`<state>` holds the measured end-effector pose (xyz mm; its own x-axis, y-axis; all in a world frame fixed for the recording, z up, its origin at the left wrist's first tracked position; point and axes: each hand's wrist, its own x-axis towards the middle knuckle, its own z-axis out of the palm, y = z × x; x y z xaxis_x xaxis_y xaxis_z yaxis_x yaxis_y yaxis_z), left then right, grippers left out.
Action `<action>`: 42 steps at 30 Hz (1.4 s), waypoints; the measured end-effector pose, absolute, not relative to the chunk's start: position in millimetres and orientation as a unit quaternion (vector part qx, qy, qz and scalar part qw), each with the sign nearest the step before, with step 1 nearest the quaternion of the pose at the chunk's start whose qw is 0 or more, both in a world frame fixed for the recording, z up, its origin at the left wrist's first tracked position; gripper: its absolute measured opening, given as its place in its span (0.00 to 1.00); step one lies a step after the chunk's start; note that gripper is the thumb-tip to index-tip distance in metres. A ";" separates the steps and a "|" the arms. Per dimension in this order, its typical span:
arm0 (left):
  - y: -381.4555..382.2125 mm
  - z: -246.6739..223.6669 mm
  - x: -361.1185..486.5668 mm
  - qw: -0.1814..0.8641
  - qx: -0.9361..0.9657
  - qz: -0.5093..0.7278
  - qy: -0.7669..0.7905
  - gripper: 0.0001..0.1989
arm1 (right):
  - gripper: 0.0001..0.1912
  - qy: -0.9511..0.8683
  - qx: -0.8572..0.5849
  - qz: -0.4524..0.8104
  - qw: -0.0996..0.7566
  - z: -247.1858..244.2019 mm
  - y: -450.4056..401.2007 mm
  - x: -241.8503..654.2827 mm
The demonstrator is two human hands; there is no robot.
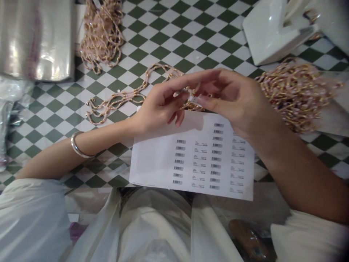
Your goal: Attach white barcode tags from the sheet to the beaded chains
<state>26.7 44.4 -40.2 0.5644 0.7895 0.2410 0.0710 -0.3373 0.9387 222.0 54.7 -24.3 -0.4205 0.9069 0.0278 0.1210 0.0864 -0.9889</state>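
My left hand (pixel 160 105) and my right hand (pixel 234 92) meet above the top edge of a white sheet of barcode labels (pixel 152 156). Between their pinched fingertips is a small white label (pixel 192 99), gripped from both sides. A pink and gold beaded necklace (pixel 131 95) lies on the table behind my left hand, and some of its beads show beneath my fingers. Whether the label is wrapped round the necklace I cannot tell. Printed barcodes and text run in columns over the middle and right of the sheet; its left part is blank.
Clear plastic bags (pixel 51 47) are stacked at the far left, beside a bundle of beaded necklaces (pixel 101 34). To the right lies a larger heap of similar necklaces (pixel 297 92), below a glossy white stand (pixel 268 34). A green and white checked cloth (pixel 174 36) covers the table.
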 end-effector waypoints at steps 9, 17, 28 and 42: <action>41.4 -35.4 31.1 0.541 0.681 0.395 0.296 0.21 | 0.19 -0.587 -0.395 0.611 0.354 -23.1 57.1 218.1; 42.5 -39.9 30.6 0.579 0.655 0.389 0.291 0.24 | 0.11 -0.633 -0.414 0.531 0.382 -23.2 55.2 217.5; 38.4 -27.5 32.3 0.694 0.528 0.418 0.254 0.24 | 0.10 -0.680 -0.430 0.451 0.386 -24.7 50.4 215.6; 38.5 -18.6 33.6 0.775 0.394 0.406 0.282 0.26 | 0.09 -0.651 -0.412 0.490 0.407 -21.7 49.4 213.1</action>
<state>33.6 38.5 -18.6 0.5121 0.8509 -0.1167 -0.4065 0.3598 0.8398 213.1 49.4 -21.7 -0.3294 0.9356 0.1270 0.1370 0.1804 -0.9740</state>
